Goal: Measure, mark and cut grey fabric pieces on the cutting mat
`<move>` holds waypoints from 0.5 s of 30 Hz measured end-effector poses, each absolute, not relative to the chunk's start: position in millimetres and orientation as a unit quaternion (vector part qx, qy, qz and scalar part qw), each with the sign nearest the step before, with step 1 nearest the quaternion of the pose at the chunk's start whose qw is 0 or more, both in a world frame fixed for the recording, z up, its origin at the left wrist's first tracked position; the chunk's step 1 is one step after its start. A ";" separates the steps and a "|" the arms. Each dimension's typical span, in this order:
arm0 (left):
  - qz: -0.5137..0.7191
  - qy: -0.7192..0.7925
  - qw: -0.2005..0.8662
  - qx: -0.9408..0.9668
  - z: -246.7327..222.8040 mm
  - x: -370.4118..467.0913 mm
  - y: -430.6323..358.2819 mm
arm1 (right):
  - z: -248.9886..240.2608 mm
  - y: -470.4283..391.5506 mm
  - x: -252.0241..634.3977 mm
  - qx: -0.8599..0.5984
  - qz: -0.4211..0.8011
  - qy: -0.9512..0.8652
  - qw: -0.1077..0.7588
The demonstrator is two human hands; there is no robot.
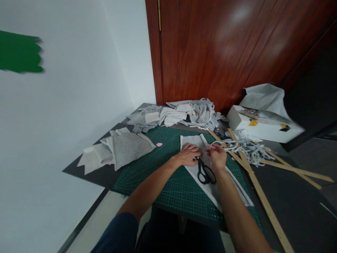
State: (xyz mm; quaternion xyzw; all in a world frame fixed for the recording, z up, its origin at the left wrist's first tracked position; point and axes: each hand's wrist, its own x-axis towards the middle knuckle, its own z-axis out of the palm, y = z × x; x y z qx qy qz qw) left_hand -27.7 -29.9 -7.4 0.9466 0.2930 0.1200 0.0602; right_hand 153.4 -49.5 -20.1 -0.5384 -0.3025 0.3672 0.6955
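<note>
A long piece of grey fabric (191, 141) with pale edges lies on the green cutting mat (168, 189). My left hand (188, 155) rests flat on it, fingers spread. Black-handled scissors (205, 174) lie on the fabric between my hands, their blades partly hidden near my left fingertips. My right hand (217, 156) is at the fabric's right edge, fingertips pinched together; a thin white strip (219, 142) runs from them toward the right. The fabric's lower part passes beneath my right forearm.
Folded grey fabric pieces (131, 147) lie at the left. A heap of cloth (184, 112) spans the back. At the right are wooden rulers (263, 196), a tangle of white strips (250, 149) and a white box (263, 123). A pink scrap (159, 144) sits on the mat.
</note>
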 end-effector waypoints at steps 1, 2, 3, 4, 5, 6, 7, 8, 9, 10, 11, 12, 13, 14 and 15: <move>0.108 0.302 0.059 0.945 -7.9 -28.3 -30.9 | -18.8 -50.8 152.9 -0.540 0.361 -0.316 0.691; 0.099 0.315 0.060 0.942 -8.5 -29.0 -32.0 | -17.3 -52.1 152.5 -0.542 0.356 -0.329 0.687; 0.094 0.330 0.064 0.937 -9.0 -29.5 -33.2 | -15.8 -53.4 152.1 -0.544 0.352 -0.340 0.681; 0.092 0.345 0.070 0.932 -9.3 -30.0 -34.5 | -14.4 -54.7 151.6 -0.546 0.349 -0.351 0.676; 0.091 0.359 0.077 0.925 -9.5 -30.4 -35.8 | -13.2 -56.0 151.2 -0.549 0.346 -0.360 0.670; 0.093 0.373 0.085 0.919 -9.6 -30.8 -37.3 | -12.1 -57.3 150.8 -0.553 0.344 -0.369 0.663; 0.095 0.387 0.092 0.913 -9.5 -31.1 -38.9 | -11.2 -58.6 150.5 -0.558 0.342 -0.378 0.655; 0.099 0.402 0.099 0.905 -9.5 -31.5 -40.7 | -10.6 -59.8 150.5 -0.563 0.340 -0.387 0.646; 0.104 0.418 0.103 0.896 -9.7 -31.8 -43.0 | -10.3 -61.0 150.7 -0.568 0.337 -0.398 0.637; 0.112 0.437 0.105 0.886 -10.0 -31.9 -45.7 | -10.2 -62.1 151.2 -0.575 0.331 -0.408 0.627; 0.123 0.460 0.103 0.873 -10.5 -31.7 -49.0 | -10.3 -63.2 151.7 -0.584 0.322 -0.421 0.615; 0.138 0.486 0.097 0.858 -11.2 -31.0 -52.9 | -10.7 -64.3 152.1 -0.596 0.307 -0.434 0.602; 0.154 0.514 0.086 0.839 -11.8 -29.7 -57.3 | -11.2 -65.4 152.3 -0.609 0.287 -0.449 0.587; 0.168 0.546 0.071 0.818 -12.2 -27.7 -62.3 | -12.1 -66.6 152.2 -0.624 0.263 -0.464 0.572; 0.178 0.578 0.055 0.794 -12.0 -25.2 -67.5 | -13.1 -67.9 151.6 -0.637 0.236 -0.478 0.556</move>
